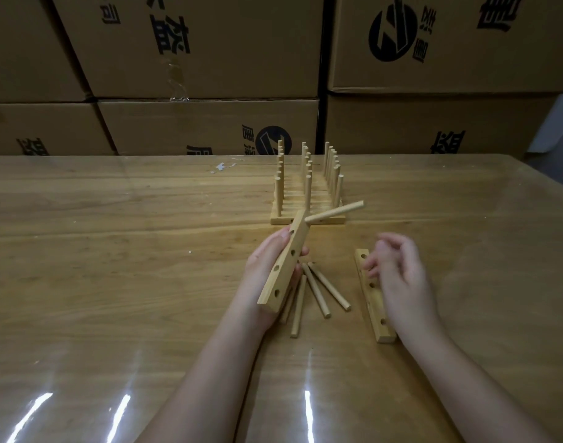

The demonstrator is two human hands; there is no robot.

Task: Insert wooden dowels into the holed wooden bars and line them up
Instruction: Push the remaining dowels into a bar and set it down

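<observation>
dowel (334, 212) sticks rightward from the far hole of a tilted holed bar (286, 266), which the left grip (261, 269) holds above the counter (114, 251); right grip (398, 270) loosely curled, empty, over a second bar (378, 316).

1. The table (114, 282) is yellow-brown wood with visible grain, under a glossy clear coat or film that throws back bright streaks of light.
2. The raised bar (285, 266) is pale, smooth, matt wood with cleanly bored round holes.
3. The dowel (336, 212) stuck in it is the same pale matt wood.
4. The loose dowels (318, 290) and the second bar (374, 311) on the table are likewise pale, smooth, unvarnished-looking wood.
5. The lined-up bars (307, 199) with upright dowels match: light matt wood.
6. The boxes (210, 59) behind are brown matt cardboard printed in black; a strip of clear tape (174, 75) on one is shiny and wrinkled.
</observation>
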